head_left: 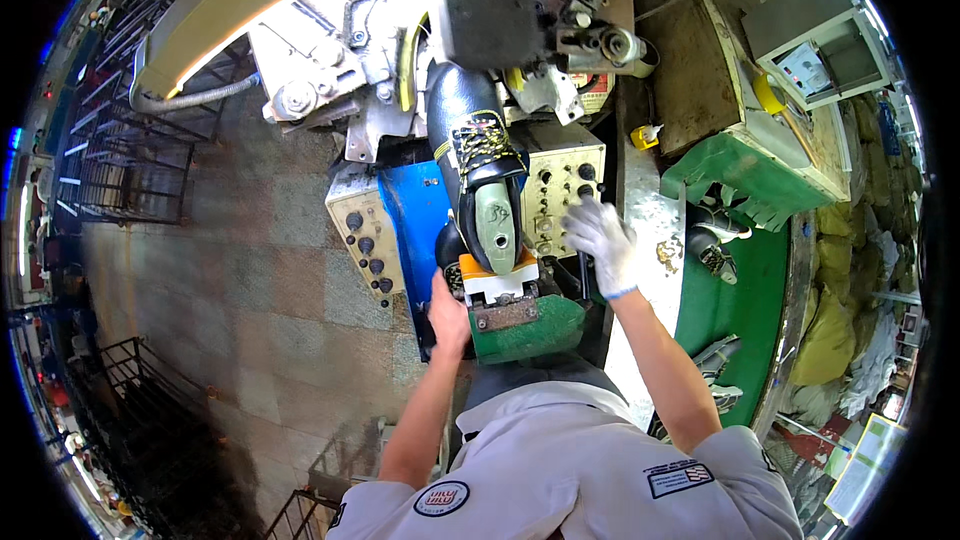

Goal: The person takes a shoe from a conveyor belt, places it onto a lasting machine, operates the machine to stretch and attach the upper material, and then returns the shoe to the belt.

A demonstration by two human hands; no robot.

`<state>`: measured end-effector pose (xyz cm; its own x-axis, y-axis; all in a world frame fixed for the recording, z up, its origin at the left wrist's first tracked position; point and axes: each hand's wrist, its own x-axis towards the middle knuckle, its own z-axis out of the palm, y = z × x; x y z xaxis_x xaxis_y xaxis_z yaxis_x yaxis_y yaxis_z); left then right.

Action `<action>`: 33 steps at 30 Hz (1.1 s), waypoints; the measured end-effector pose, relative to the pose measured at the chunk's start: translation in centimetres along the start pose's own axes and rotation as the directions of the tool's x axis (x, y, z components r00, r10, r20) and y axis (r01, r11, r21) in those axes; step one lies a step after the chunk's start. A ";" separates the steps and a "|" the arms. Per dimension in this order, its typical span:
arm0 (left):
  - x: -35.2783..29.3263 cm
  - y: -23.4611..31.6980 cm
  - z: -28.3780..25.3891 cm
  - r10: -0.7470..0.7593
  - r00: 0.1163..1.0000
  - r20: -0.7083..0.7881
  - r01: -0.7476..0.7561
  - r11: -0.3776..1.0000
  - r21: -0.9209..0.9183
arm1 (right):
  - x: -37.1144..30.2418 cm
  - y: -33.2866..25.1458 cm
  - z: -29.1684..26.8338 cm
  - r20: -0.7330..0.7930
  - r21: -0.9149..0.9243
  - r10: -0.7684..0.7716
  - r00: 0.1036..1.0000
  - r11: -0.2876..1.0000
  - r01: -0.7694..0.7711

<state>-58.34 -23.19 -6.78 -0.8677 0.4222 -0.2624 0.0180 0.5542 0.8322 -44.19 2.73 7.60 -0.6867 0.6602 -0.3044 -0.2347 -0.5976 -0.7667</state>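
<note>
A black lace-up shoe upper (468, 120) with yellow-and-black laces is mounted on a grey-green shoe last (495, 225), toe under the machine head (488, 5). The last's heel end rests over an orange-and-white support (498, 278) above a green-covered block (530, 330). To its left, my bare left hand (449, 320) is closed at a second dark shoe (452, 248), mostly hidden behind the first; some fingers are out of sight. My right hand (604, 242), in a white glove, has its fingers stretched out beside a black lever (585, 275), holding nothing visible.
Control boxes with black knobs flank the machine at left (366, 240) and right (562, 180), with a blue panel (412, 215) between. Shoes (712, 245) lie on a green-lined bench (745, 290) at right. A small yellow container (646, 136) stands nearby. Metal racks (130, 160) stand at left.
</note>
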 end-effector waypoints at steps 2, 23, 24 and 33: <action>-0.8 -4.3 1.8 0.029 1.000 -0.011 -0.029 0.999 0.042 | -2.5 -0.4 -1.4 -0.153 -0.201 -0.002 0.988 0.979 -0.030; -9.2 12.8 -19.7 0.247 0.876 0.414 0.254 0.492 -0.833 | -8.2 -4.5 11.1 0.488 -0.141 0.108 0.866 0.989 -0.044; -9.7 14.1 -18.4 0.231 0.884 0.406 0.283 0.425 -0.860 | -8.7 -3.6 12.6 0.572 -0.100 0.136 0.809 0.990 -0.096; -9.0 29.8 -7.5 0.272 0.947 0.170 -0.160 0.860 -0.484 | -10.4 -10.3 5.7 0.259 -0.099 0.098 0.961 0.992 -0.075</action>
<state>-53.76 -15.90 24.02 -0.7322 0.6729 -0.1052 -0.0857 0.0623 0.9944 -38.57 -0.56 21.84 -0.8611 0.4577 -0.2215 -0.1133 -0.5974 -0.7939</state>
